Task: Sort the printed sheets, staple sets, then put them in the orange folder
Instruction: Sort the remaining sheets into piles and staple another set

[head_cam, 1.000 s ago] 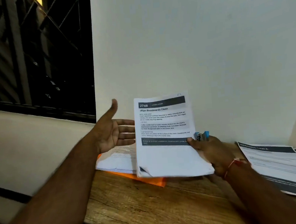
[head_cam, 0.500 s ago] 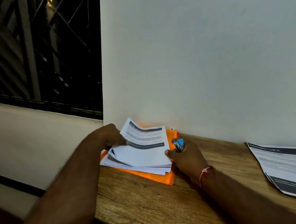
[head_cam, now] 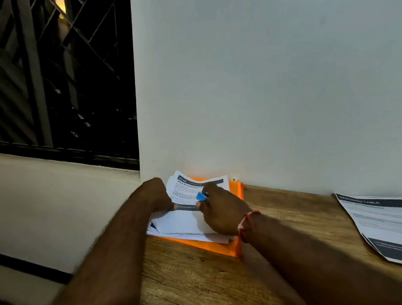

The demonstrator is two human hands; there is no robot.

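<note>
The stack of white printed sheets (head_cam: 183, 222) lies on the orange folder (head_cam: 216, 247) at the back left corner of the wooden table (head_cam: 284, 230), against the white wall (head_cam: 261, 76). Its print is mostly covered or blurred. A second set of printed sheets (head_cam: 385, 222) at the right edge is cut off by the frame. A dark grilled window (head_cam: 54, 74) stands to the left. The left hand (head_cam: 155, 196) pinches the stack's left edge, fingers curled. The right hand (head_cam: 221, 213) grips a small blue stapler (head_cam: 201, 196) over the top sheet.
</note>
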